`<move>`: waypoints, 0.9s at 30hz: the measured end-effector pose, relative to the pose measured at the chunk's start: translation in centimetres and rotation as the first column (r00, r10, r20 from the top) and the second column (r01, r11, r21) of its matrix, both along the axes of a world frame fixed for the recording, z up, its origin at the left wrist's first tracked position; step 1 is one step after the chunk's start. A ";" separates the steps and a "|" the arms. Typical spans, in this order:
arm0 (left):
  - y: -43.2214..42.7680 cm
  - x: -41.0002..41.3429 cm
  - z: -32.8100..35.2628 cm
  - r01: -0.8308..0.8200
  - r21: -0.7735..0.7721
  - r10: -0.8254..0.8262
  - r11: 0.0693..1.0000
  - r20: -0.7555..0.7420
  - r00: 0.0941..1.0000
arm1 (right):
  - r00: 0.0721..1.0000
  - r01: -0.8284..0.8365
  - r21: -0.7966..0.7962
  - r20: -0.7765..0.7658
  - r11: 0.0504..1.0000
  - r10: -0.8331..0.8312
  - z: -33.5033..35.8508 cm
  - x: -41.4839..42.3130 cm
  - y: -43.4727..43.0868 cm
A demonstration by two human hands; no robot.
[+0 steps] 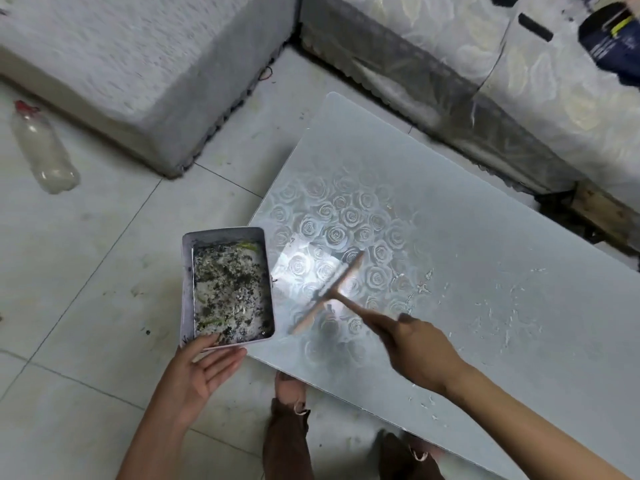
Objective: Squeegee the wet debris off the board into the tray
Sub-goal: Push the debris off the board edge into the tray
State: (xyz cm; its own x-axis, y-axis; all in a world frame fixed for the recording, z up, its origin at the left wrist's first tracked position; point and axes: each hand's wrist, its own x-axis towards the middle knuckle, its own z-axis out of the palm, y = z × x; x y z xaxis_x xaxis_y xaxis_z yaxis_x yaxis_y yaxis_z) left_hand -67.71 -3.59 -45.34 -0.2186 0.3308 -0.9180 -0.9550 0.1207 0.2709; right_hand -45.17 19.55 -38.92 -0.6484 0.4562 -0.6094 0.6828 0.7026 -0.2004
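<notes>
A pale board (467, 258) with a rose pattern lies flat, its left edge beside a rectangular tray (188, 271). The tray holds dark wet debris with a few green bits. My left hand (204, 368) holds the tray's near edge, thumb on the rim and straight fingers underneath. My right hand (415, 348) grips the handle of a wooden squeegee (329, 292), whose blade rests on the board a short way right of the tray. White wet streaks and flecks (491, 320) lie on the board's right half.
A plastic bottle (43, 150) with a red cap lies on the tiled floor at far left. Two covered mattress-like blocks (145, 64) stand behind. My feet in sandals (291, 393) are below the board's near edge. A dark bag (613, 39) sits top right.
</notes>
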 end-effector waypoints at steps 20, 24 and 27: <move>-12.2 3.7 2.4 -0.231 -0.069 0.230 0.970 -0.021 0.973 | 0.950 -0.177 -0.021 0.259 0.984 0.176 -2.5 -3.5 -3.0; -13.4 4.3 1.8 -0.269 -0.071 0.270 0.961 -0.001 0.963 | 0.944 -0.278 0.033 0.192 0.960 0.267 -0.8 -5.0 -4.1; -14.0 4.7 1.1 -0.306 -0.073 0.308 0.949 0.019 0.951 | 0.943 -0.332 0.025 -0.011 0.943 0.332 -0.6 -9.9 -6.0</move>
